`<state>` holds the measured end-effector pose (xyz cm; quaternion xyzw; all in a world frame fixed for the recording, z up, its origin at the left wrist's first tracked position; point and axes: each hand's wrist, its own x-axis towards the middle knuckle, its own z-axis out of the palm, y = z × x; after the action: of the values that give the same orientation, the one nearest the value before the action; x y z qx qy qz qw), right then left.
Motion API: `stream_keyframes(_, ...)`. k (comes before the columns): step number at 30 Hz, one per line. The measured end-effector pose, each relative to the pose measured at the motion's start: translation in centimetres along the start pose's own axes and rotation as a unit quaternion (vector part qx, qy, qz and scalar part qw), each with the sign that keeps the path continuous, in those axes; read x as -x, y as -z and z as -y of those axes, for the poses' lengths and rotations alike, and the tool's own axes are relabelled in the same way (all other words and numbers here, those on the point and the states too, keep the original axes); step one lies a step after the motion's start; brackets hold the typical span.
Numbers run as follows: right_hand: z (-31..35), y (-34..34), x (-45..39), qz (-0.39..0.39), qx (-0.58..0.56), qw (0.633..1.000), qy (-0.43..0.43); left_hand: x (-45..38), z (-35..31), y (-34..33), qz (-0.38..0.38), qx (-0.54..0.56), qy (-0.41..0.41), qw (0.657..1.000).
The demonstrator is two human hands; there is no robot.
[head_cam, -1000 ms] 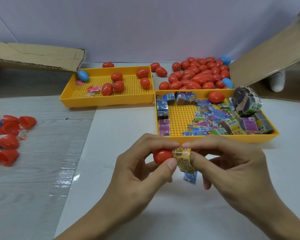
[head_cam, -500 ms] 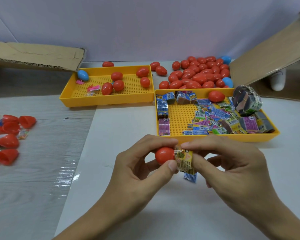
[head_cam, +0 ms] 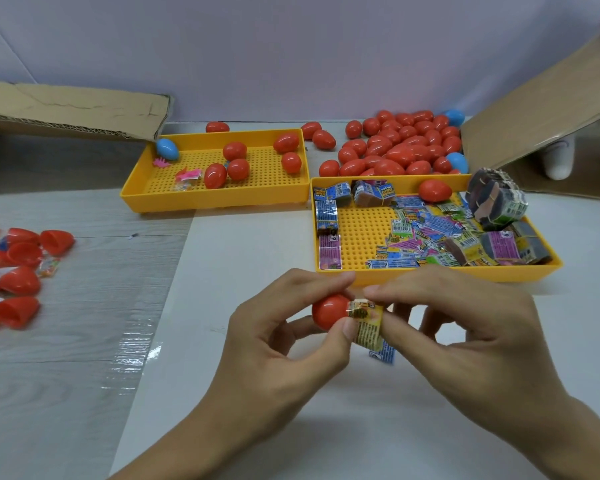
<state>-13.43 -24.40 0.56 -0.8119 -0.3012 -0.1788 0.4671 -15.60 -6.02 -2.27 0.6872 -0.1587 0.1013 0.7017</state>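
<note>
Near the front middle of the white counter (head_cam: pixel 257 244), just before the nearer yellow perforated plastic tray (head_cam: pixel 430 277), a small red plastic egg (head_cam: pixel 328 311) is held above the surface by both hands. The egg is pinched by the left hand (head_cam: pixel 284 341) between thumb and forefinger, so the grip of this hand is curled round its left part. A yellow printed paper sleeve (head_cam: pixel 368 327) is set against the right end of the egg and is pinched by the right hand (head_cam: pixel 465 337) between thumb and forefinger; the grip of this hand is pressed on the sleeve, and its other fingers are loosely bent behind. The forefinger tips of the two hands are nearly touching above the egg. A blue printed slip (head_cam: pixel 383 355) is seen just under the sleeve; whether it is held or is lying on the counter cannot be told.

The nearer tray is filled at its right side with many printed paper slips (head_cam: pixel 426 230) and some tied bundles, and one red egg is lying at its back edge. In the farther yellow perforated tray (head_cam: pixel 215 202), five red eggs, one blue egg and small pink packets are kept. Behind the nearer tray a heap of red eggs (head_cam: pixel 395 150) is piled. At the far left, open red half shells (head_cam: pixel 18 282) are scattered.
</note>
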Motion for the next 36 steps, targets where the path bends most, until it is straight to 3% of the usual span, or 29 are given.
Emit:
stream_keyframes(6,0.0,0.9,-0.4,0.045,-0.018,0.999,-0.024,0.2,-0.4,0.1,-0.024,-0.066,-0.039,0.997)
stream_keyframes(15,0.6,0.6,0.2,0.03,0.078,0.996,-0.004,0.4,-0.5,-0.1,-0.022,-0.219,-0.139,0.966)
stream_keyframes(19,0.8,0.6,0.1,0.046,0.004,0.996,-0.08,0.5,-0.7,-0.2,-0.026,-0.258,-0.174,0.95)
stream_keyframes(23,0.6,1.3,-0.6,0.115,-0.239,0.939,-0.22,0.5,-0.8,-0.3,-0.03,-0.255,-0.169,0.952)
stream_keyframes(28,0.4,1.4,-1.1,0.127,-0.375,0.864,-0.312,0.6,-0.9,-0.2,-0.029,-0.263,-0.185,0.947)
stream_keyframes(36,0.8,0.4,-1.1,0.08,-0.371,0.838,-0.392,0.5,-0.5,-0.4,0.022,-0.277,-0.155,0.948)
